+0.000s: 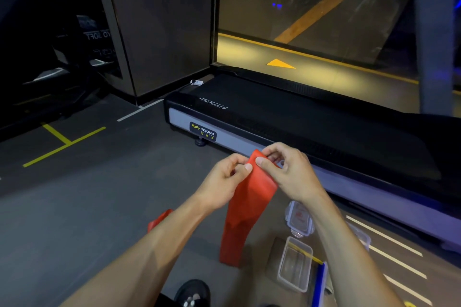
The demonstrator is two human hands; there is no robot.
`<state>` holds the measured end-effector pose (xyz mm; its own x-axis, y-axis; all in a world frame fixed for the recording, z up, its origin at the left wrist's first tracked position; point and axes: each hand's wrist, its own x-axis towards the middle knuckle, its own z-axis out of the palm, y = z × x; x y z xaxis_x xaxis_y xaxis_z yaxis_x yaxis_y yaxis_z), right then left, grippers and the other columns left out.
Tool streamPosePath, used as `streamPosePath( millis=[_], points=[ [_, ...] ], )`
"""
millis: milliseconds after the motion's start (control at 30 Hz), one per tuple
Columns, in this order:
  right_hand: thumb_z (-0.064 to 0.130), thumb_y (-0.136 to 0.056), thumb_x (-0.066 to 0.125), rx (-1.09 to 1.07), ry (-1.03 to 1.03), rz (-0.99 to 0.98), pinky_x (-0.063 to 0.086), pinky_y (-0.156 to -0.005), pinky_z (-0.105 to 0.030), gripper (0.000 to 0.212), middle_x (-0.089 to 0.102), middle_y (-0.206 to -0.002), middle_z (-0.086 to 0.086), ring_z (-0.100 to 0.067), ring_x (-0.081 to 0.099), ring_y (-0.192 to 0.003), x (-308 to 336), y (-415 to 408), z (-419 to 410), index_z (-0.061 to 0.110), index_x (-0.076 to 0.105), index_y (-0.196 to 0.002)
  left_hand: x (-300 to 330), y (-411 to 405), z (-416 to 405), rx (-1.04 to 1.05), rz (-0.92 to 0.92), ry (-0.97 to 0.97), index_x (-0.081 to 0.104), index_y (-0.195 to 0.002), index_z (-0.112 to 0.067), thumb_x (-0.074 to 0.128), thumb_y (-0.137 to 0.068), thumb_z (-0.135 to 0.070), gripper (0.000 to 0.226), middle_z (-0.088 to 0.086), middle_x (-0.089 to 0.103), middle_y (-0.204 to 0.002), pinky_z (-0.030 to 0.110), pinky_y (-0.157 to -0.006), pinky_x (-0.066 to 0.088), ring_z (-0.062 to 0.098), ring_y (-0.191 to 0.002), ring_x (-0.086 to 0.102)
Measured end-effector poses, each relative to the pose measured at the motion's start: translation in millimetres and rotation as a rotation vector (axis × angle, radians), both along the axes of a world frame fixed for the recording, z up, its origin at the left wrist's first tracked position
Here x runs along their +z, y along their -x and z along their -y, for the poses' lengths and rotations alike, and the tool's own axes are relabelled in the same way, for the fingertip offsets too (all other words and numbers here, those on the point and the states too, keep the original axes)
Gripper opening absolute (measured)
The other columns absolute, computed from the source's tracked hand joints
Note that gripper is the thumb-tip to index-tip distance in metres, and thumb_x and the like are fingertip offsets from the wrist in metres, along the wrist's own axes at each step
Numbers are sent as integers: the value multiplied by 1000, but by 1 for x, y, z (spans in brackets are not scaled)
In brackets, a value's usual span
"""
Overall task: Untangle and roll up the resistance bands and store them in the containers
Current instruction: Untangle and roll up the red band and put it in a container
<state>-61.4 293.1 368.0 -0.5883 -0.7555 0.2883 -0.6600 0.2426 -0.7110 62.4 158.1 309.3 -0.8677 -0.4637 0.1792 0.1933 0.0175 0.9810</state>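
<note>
Both hands hold the top end of a red resistance band (252,197) in the air, just in front of the long side of the treadmill (299,122). The left hand (224,179) pinches one edge of the band between thumb and curled fingers; the right hand (287,169) pinches the other edge, its fingers folded over the top fold. Below the hands the band hangs as a wide flat strip, spreading into two limbs towards the floor (87,194), and a further red piece (159,219) shows behind the left forearm (whether it belongs to the same band cannot be told).

The band looks like thin, smooth latex: light, limp and stretchy, likely to cling to itself and to spring open if a roll is let go. The sensible hold is judged to be where the hands already are, at the flat end, pinching both edges so the first turn starts square, then keeping light tension on the hanging part while rolling.

Nearer the person than the treadmill, on the floor, stands an open clear plastic container (295,264), rigid and rectangular with rounded corners. Between it and the treadmill lies a second clear container (299,219) with a clip lid. Beside the open one lies a blue strip (320,284), and a thin yellow strip (303,252) crosses its rim. The floor is dark, matte matting with painted lines.
</note>
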Motion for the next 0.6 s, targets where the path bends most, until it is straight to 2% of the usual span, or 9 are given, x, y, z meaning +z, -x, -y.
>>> streamPosePath(
  millis=[133, 267, 333, 400, 433, 500, 600],
  points=[
    [33, -90, 77, -6, -4, 10, 50, -78, -25, 11, 71, -86, 6, -9, 64, -84, 2, 0, -2, 25, 72, -95, 1, 1, -1, 11, -12, 69, 68, -97, -10, 55, -97, -30, 24, 4, 65, -84, 38, -78, 45, 17, -79, 55],
    [29, -94, 73, 26, -5, 60, 47, -68, -20, 6, 73, -84, 3, -12, 65, -78, 5, -1, -2, 23, 73, -94, 3, 1, 0, 11, 12, 37, 71, -93, -19, 56, -96, -29, 18, 2, 68, -82, 36, -77, 47, 16, -78, 59],
    [26, -97, 69, 57, -23, 69, 49, -67, -24, 9, 74, -82, 0, -17, 66, -76, 4, -3, -1, 19, 73, -94, 3, 1, 0, 17, 27, 30, 71, -88, -24, 57, -95, -31, 17, 1, 68, -79, 34, -74, 47, 15, -74, 59],
    [27, -100, 65, 80, -53, 63, 53, -75, -37, 12, 75, -83, -1, -21, 68, -79, 2, -2, 0, 20, 73, -95, 2, 2, 0, 35, 21, 15, 67, -88, -22, 58, -94, -31, 14, 1, 65, -72, 32, -67, 44, 14, -67, 55],
    [27, -101, 64, 87, -64, 61, 53, -78, -41, 12, 75, -84, -1, -21, 68, -80, 1, -1, 0, 21, 73, -95, 1, 2, 0, 35, 13, -8, 65, -92, -19, 59, -94, -31, 13, 4, 65, -71, 32, -65, 43, 17, -65, 54],
    [27, -102, 61, 97, -73, 60, 54, -81, -42, 14, 75, -86, 2, -18, 69, -83, 0, 0, 0, 23, 73, -96, 0, 3, 1, 13, 0, -50, 64, -111, -19, 60, -95, -29, 20, 10, 65, -74, 35, -68, 43, 25, -69, 54],
    [27, -106, 56, 113, -102, 60, 50, -77, -36, 20, 73, -86, 5, -12, 67, -81, 2, -1, -2, 23, 72, -95, 2, 2, 0, -17, -24, -1, 60, -134, -27, 58, -97, -27, 37, 2, 64, -75, 35, -71, 45, 26, -73, 52]
  ],
)
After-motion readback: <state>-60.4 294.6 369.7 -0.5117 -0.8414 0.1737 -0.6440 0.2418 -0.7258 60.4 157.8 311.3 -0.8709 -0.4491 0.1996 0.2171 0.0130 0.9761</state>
